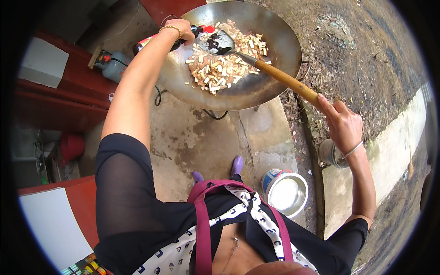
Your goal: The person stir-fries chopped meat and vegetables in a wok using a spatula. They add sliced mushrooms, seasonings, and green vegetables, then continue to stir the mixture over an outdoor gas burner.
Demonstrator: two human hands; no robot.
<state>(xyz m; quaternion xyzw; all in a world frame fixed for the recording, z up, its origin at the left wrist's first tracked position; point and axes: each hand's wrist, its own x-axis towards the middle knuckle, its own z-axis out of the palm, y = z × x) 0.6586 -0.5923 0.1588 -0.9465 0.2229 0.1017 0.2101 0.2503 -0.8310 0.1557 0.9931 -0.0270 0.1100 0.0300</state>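
My left hand [179, 30] grips a dark sauce bottle [196, 30] with a red cap, tipped so that its mouth points over the wok. Below the mouth, the metal blade of a wok spatula [220, 43] holds a dark liquid. My right hand [342, 125] is closed around the far end of the spatula's wooden handle [288, 80]. In the large steel wok [271, 41] lie pale chopped sticks of food [223, 70] mixed with brownish pieces, which look like meat. Part of the bottle is hidden behind my left hand.
A grey gas cylinder [115, 67] with a hose stands left of the wok. Near my purple boots [237, 166], a metal basin [305, 192] sits on a bucket at the right. Red tables [82, 89] line the left side. A grey bucket [328, 153] stands by the concrete edge.
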